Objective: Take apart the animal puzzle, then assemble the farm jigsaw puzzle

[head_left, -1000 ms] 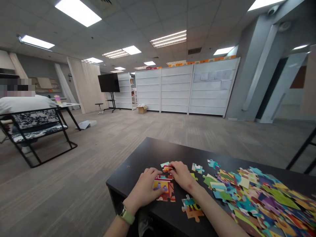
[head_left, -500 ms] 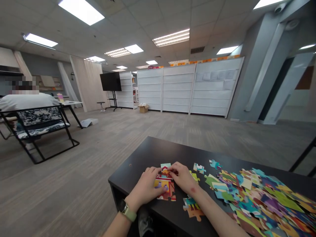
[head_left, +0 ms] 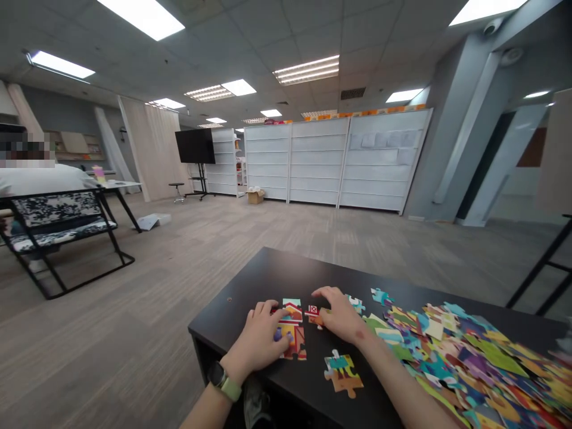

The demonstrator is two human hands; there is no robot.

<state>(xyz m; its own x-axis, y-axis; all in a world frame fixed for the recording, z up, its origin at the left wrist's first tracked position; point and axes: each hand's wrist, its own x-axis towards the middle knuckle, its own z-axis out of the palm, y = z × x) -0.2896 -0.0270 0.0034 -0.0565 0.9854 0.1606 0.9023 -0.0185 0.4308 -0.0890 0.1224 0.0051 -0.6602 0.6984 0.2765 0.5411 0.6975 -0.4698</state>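
My left hand lies spread over a small joined strip of puzzle pieces, red and yellow with a light blue top. Its thumb and fingertips rest on the strip's left side. Just right of the strip, a red and orange puzzle piece lies by the thumb side of my right hand. That hand's fingers are apart, the index finger stretched out above the piece, and the thumb seems to touch it. Closer to me lies a joined green, blue and orange cluster, which neither hand touches.
A heap of loose puzzle pieces covers the right of the black table. A few single pieces lie beyond my right hand. Across the room, a person sits on a chair at the left; white shelves stand behind.
My right hand has drawn back from the strip's top to the right, and a red and orange piece now shows apart beside the strip. My left hand stays on the strip. The view has shifted slightly.
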